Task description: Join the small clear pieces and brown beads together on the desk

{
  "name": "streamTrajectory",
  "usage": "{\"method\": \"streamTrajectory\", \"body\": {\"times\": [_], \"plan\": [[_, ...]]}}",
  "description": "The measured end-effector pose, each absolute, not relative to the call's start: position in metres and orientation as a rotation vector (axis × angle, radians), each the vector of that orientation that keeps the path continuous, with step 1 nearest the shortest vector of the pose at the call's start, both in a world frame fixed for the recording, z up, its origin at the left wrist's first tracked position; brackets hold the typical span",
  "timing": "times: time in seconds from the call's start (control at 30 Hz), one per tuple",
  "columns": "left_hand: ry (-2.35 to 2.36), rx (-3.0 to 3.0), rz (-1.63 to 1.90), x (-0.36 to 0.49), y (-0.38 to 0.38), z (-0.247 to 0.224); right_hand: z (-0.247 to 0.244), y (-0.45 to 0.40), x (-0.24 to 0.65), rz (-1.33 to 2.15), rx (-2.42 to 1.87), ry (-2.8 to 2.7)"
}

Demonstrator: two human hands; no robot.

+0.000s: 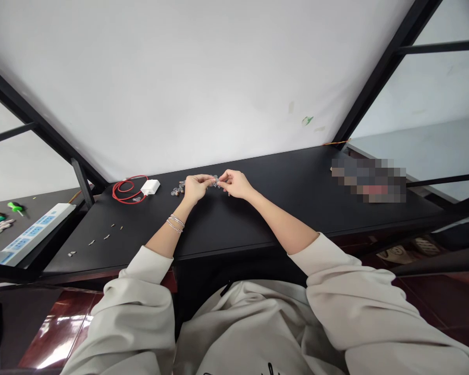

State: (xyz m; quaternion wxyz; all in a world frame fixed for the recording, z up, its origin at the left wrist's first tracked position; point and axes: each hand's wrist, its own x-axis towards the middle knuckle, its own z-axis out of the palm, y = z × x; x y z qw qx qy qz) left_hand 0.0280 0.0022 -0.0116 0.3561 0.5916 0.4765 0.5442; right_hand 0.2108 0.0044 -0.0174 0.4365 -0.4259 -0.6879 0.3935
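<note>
Over the back middle of the black desk, my left hand and my right hand meet fingertip to fingertip. Between them is a small clear, shiny piece, pinched from both sides; its exact kind is too small to make out. More small clear pieces with brownish bits lie in a cluster just left of my left hand, partly hidden behind it. Both hands have their fingers closed.
A white charger block with a coiled red cable lies at the back left. Several tiny pale pieces are scattered on the left desk top. A power strip sits farther left. At the right is a blurred-out item.
</note>
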Motion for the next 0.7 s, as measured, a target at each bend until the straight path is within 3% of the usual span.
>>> {"method": "streamTrajectory", "body": {"times": [0.7], "plan": [[1.177,1.529,1.325,0.0271,0.0002,-0.0121,-0.0110,0.0002,0.2143,0.792,-1.116,-1.832]]}}
